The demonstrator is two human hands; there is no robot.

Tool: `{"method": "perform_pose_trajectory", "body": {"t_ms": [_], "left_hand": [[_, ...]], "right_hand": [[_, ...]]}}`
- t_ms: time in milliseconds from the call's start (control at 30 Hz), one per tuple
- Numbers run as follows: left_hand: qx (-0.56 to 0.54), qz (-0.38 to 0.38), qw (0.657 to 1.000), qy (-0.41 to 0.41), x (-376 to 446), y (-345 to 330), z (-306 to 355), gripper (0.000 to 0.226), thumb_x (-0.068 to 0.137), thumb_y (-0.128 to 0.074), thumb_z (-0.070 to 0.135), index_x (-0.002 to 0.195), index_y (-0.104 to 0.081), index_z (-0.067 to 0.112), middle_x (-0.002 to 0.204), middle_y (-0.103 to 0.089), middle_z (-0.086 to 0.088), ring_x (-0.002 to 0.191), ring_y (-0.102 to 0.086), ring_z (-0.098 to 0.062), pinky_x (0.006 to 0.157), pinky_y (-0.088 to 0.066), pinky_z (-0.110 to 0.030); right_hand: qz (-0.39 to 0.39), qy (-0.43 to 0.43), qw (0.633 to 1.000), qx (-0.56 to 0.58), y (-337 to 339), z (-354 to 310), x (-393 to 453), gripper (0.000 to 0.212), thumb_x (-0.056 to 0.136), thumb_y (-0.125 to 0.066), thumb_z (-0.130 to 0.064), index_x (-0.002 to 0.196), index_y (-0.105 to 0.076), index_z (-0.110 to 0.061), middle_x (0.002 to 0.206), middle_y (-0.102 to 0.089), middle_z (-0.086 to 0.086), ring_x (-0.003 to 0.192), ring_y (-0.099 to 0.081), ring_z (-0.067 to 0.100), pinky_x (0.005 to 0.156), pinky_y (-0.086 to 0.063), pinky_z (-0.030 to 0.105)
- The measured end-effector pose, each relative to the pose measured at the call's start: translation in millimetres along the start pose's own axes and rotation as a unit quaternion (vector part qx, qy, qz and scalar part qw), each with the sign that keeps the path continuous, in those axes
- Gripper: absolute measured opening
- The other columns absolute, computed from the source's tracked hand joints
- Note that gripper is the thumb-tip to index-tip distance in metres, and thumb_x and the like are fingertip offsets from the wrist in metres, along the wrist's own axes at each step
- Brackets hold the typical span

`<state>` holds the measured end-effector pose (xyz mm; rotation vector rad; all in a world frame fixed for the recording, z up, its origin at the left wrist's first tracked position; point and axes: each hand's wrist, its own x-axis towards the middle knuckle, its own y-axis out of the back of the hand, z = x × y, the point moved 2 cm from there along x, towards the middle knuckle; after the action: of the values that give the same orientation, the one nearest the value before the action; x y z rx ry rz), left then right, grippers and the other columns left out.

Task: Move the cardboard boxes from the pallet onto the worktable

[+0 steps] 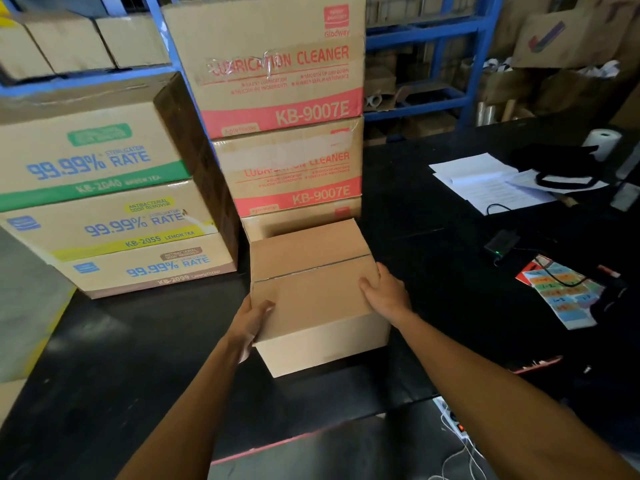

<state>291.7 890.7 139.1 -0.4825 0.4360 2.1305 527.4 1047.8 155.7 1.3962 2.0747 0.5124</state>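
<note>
I am holding the plain box [313, 296] with both hands. My left hand [251, 322] is gripping its left near corner: the thumb is lying on the top face and the fingers are going down the left side, where I cannot see them. My right hand [384, 289] is grasping the right edge, with the fingers curling over onto the top and the palm pressing against the right side. The box is closed, with a seam running across its top, and it is sitting on the black table [138, 341], turned a little against the table edge. I cannot tell if its whole bottom is touching the table.

Just behind the box, a stack of red boxes [284, 109] marked KB-9007E is standing on the table, and the plain box is touching or almost touching the lowest one. To the left of this stack, three boxes with blue "99.99% RATE" print [104, 188] are standing one on another, also on the table.

Farther to the right, white papers [485, 181] are lying on the table with a black bag [561, 164] partly over them, and a white roll [604, 142] is standing behind. Nearer to me on the right, a small black device [502, 242] is showing a green light, and a sheet of coloured labels [562, 292] is lying beside it. Blue shelves [450, 64] with more cartons are standing behind the table.
</note>
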Motion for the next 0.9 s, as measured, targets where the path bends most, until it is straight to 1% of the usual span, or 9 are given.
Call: {"method": "perform_pose_trajectory", "body": {"t_ms": [100, 233, 333, 533, 667, 733, 800, 833, 900], "left_hand": [[-0.006, 0.000, 1.000, -0.003, -3.4, 8.0, -2.1, 0.054, 0.098, -0.059, 0.027, 0.148, -0.039, 0.026, 0.133, -0.059, -0.010, 0.111, -0.061, -0.031, 0.093, -0.052, -0.050], [-0.013, -0.003, 1.000, -0.003, -12.8, 7.2, -0.7, 0.053, 0.100, -0.057, 0.029, 0.149, -0.035, 0.027, 0.135, -0.056, -0.009, 0.112, -0.060, -0.031, 0.089, -0.052, -0.051], [-0.015, -0.007, 1.000, -0.010, -16.9, 5.7, -0.9, 0.052, 0.101, -0.055, 0.028, 0.149, -0.035, 0.027, 0.135, -0.056, -0.009, 0.112, -0.061, -0.031, 0.090, -0.053, -0.053], [-0.016, -0.017, 1.000, -0.020, -17.9, 9.0, -1.7, 0.052, 0.102, -0.054, 0.028, 0.150, -0.035, 0.026, 0.137, -0.056, -0.010, 0.115, -0.060, -0.031, 0.100, -0.050, -0.058], [-0.013, -0.024, 0.999, -0.021, -26.9, 15.9, 2.9, 0.051, 0.103, -0.051, 0.029, 0.150, -0.032, 0.021, 0.144, -0.052, -0.011, 0.120, -0.058, -0.032, 0.106, -0.046, -0.057], [-0.007, -0.014, 1.000, -0.013, -33.4, 23.9, 1.8, 0.068, 0.102, -0.053, 0.033, 0.159, -0.019, 0.018, 0.154, -0.043, -0.011, 0.132, -0.050, -0.035, 0.111, -0.037, -0.057], [0.005, -0.011, 1.000, -0.020, -45.9, 38.6, 0.7, 0.074, 0.102, -0.053, 0.036, 0.161, -0.011, 0.019, 0.162, -0.032, -0.009, 0.143, -0.039, -0.035, 0.114, -0.030, -0.058], [0.013, -0.008, 0.999, -0.031, -51.2, 47.1, -0.9, 0.073, 0.103, -0.052, 0.037, 0.161, -0.013, 0.019, 0.163, -0.029, -0.008, 0.145, -0.036, -0.034, 0.113, -0.030, -0.057], [0.018, 0.000, 0.998, -0.066, -67.8, 76.3, -5.1, 0.066, 0.103, -0.052, 0.035, 0.159, -0.022, 0.020, 0.160, -0.035, -0.007, 0.140, -0.042, -0.029, 0.106, -0.038, -0.050]], "right_hand": [[0.011, 0.002, 1.000, -0.012, -6.9, -3.4, -3.1, 0.051, 0.099, -0.053, -0.043, 0.144, -0.040, -0.023, 0.136, -0.056, 0.007, 0.124, -0.054, 0.029, 0.100, -0.045, 0.046], [0.023, -0.011, 0.999, -0.041, -8.7, -4.0, -7.5, 0.064, 0.100, -0.050, -0.045, 0.155, -0.025, -0.024, 0.143, -0.051, 0.009, 0.130, -0.050, 0.032, 0.102, -0.043, 0.049], [0.035, -0.009, 0.998, -0.059, -12.2, -3.8, -11.5, 0.065, 0.100, -0.049, -0.046, 0.156, -0.022, -0.026, 0.145, -0.047, 0.011, 0.131, -0.048, 0.034, 0.103, -0.042, 0.053], [0.027, -0.015, 0.995, -0.090, -15.8, -8.1, -24.9, 0.066, 0.102, -0.047, -0.042, 0.157, -0.016, -0.022, 0.147, -0.043, 0.014, 0.132, -0.047, 0.035, 0.102, -0.043, 0.050], [0.026, -0.035, 0.993, -0.110, -18.6, -15.9, -36.6, 0.073, 0.100, -0.049, -0.042, 0.158, -0.011, -0.023, 0.160, -0.024, 0.011, 0.143, -0.032, 0.036, 0.111, -0.035, 0.058], [0.061, 0.001, 0.987, -0.151, -23.0, -26.6, -45.8, 0.073, 0.099, -0.049, -0.041, 0.158, -0.011, -0.021, 0.165, -0.014, 0.008, 0.150, -0.019, 0.034, 0.116, -0.025, 0.060], [0.078, 0.062, 0.979, -0.178, -35.6, -45.5, -57.4, 0.072, 0.099, -0.048, -0.041, 0.159, -0.014, -0.020, 0.166, -0.015, 0.005, 0.151, -0.016, 0.030, 0.119, -0.022, 0.056], [0.073, 0.083, 0.979, -0.173, -44.4, -56.8, -63.5, 0.070, 0.100, -0.047, -0.041, 0.158, -0.016, -0.020, 0.166, -0.016, 0.004, 0.151, -0.017, 0.028, 0.120, -0.022, 0.052], [0.063, 0.114, 0.981, -0.145, -73.0, -86.9, -82.7, 0.064, 0.101, -0.048, -0.039, 0.157, -0.021, -0.021, 0.164, -0.022, 0.003, 0.149, -0.024, 0.027, 0.119, -0.026, 0.048]]}}
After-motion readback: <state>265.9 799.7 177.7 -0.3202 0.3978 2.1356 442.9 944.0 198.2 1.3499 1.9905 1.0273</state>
